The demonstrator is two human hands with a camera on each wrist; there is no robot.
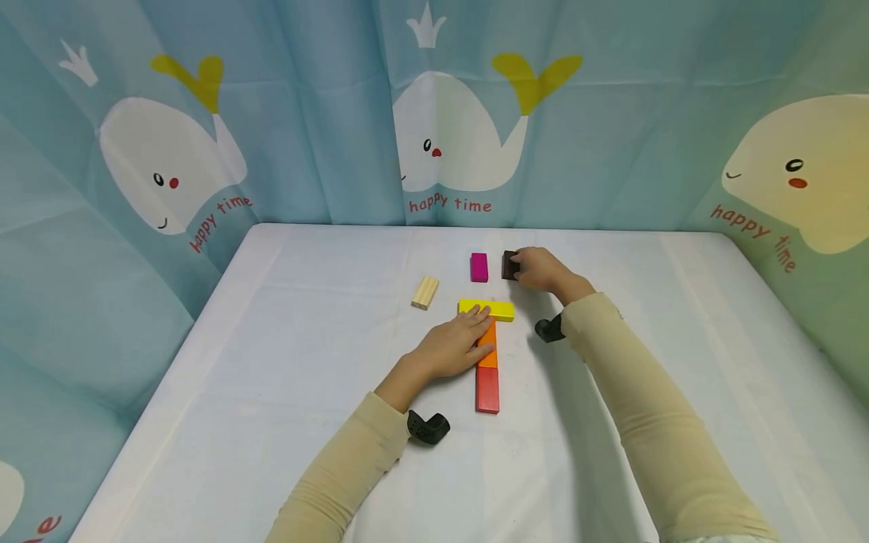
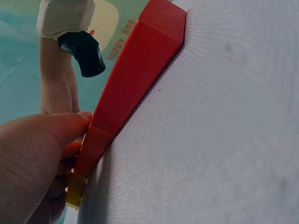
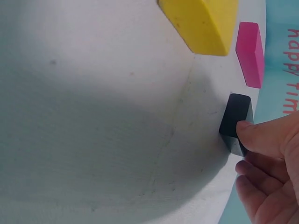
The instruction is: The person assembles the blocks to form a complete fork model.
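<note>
Blocks on a white-covered table (image 1: 305, 324), seen above my two forearms. My right hand (image 1: 543, 270) grips the right end of a dark block (image 1: 508, 265) between thumb and fingers; this block lies toward the far edge, beyond the right end of the yellow block (image 1: 504, 311) and apart from it. In the right wrist view, my thumb lies against the dark block's upper face. My left hand (image 1: 444, 348) is spread with its fingers extended, reaching over the near edge of the yellow block and the orange block (image 1: 491, 333), with the thumb close to the orange–red seam in the left wrist view. The red block (image 1: 487, 391) continues the orange one end to end toward me, and the yellow block lies crosswise at the far end, making a T. A magenta block (image 1: 479, 268) stands just left of the dark one, apart from it; a grooved, pale wooden block (image 1: 425, 292) lies aslant farther left. Behind the table hangs a blue curtain (image 1: 339, 113) printed with white whales.
</note>
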